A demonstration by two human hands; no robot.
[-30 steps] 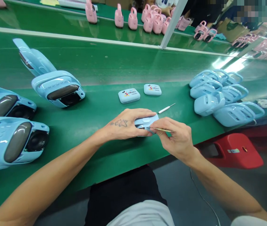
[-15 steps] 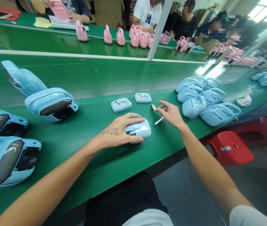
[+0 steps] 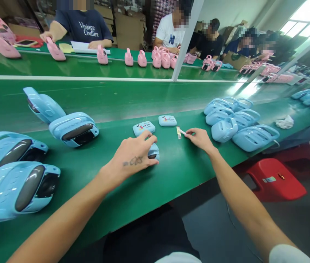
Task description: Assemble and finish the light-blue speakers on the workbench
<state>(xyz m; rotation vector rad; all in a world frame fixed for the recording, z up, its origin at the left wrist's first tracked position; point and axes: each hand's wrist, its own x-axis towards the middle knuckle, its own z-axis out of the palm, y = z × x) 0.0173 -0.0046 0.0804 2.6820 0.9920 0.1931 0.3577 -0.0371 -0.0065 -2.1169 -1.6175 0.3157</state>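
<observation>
My left hand [image 3: 137, 153] is curled over a light blue handled speaker [image 3: 154, 152] on the green bench, thumb and fingers on either side. The hand covers most of it; a dark panel shows at its near end. Between the fingertips of my right hand [image 3: 198, 138] is a small white stick [image 3: 182, 132], which looks like a plastic tool. Its tip is at a small sticker strip [image 3: 178, 133] lying on the bench. Just beyond are two flat blue pieces printed with Mickey, a left one [image 3: 144, 128] and a right one [image 3: 167, 121].
Several blue speakers [image 3: 20, 191] with dark fronts lie at the left. A group of blue handled shells [image 3: 222, 129] stands at the right, with a crumpled white cloth [image 3: 284, 122] beyond. A red stool [image 3: 278, 179] is below the bench. Co-workers handle pink speakers [image 3: 142, 58] across the line.
My right hand has let go of the sticker strip and picked up the white stick. My left hand has moved left with the speaker, which is now turned.
</observation>
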